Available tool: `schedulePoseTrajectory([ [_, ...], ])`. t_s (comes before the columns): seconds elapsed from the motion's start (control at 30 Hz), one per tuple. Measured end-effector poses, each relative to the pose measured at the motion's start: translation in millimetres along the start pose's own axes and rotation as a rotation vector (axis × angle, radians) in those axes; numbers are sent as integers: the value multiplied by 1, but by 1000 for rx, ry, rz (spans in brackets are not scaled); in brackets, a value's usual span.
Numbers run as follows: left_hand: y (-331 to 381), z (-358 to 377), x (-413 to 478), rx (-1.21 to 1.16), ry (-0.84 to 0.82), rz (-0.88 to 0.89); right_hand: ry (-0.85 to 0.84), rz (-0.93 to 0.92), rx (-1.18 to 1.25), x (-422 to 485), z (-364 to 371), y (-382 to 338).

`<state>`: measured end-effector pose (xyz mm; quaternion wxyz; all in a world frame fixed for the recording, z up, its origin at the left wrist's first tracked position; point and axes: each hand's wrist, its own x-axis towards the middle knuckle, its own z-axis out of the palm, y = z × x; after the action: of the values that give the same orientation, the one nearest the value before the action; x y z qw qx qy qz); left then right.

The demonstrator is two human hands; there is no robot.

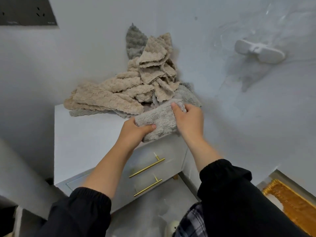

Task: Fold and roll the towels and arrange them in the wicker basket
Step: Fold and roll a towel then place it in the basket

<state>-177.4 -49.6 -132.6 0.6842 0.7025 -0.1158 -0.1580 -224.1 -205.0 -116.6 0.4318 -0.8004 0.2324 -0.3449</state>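
A folded grey towel (160,119) lies at the front right corner of a white cabinet top (89,134). My left hand (135,132) grips its near left end, thumb on top. At the towel's far right end, my right hand (188,120) holds the cloth with its thumb over the edge. Behind them sits a loose heap of beige towels (119,94), with more grey towels (135,40) leaning on the wall and tucked under the heap. No wicker basket is in view.
The cabinet has two drawers with brass bar handles (147,167). A white wall fixture (259,51) sticks out at the upper right. A gold-framed object (290,200) stands at the lower right. Walls close in behind and to the right.
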Motion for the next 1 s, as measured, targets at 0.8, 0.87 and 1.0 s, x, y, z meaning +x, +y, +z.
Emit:
schedulePoseTrajectory([
  [0.8, -39, 279, -119, -7, -671, -344, 371, 370, 129, -74, -306, 128],
  [0.87, -54, 300, -121, -45, -651, -397, 336, 578, 533, -72, -311, 154],
  [1.0, -88, 341, -122, -74, -636, -463, 249, 788, 1157, -81, -316, 204],
])
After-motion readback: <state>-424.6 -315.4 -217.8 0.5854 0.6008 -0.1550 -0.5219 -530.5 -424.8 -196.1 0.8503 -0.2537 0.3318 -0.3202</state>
